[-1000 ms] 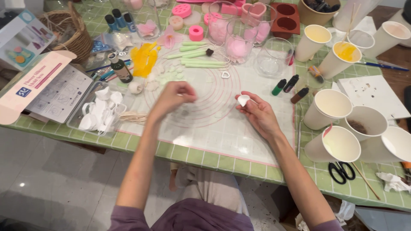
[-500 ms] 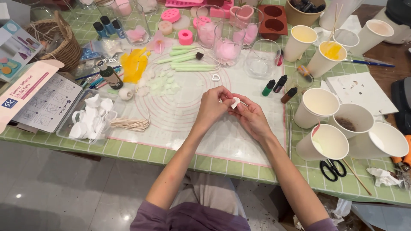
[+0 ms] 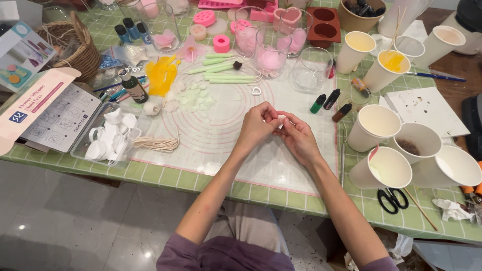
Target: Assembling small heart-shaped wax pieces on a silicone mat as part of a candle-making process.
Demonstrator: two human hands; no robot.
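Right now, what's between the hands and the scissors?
In the head view, two white paper cups stand between the hands, which pinch a small white piece, and the black scissors.

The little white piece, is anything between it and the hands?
No. Both the left hand and the right hand pinch the little white piece directly between their fingertips, above the clear round-lined mat. Nothing visible sits between hands and piece; most of the piece is hidden by the fingers.
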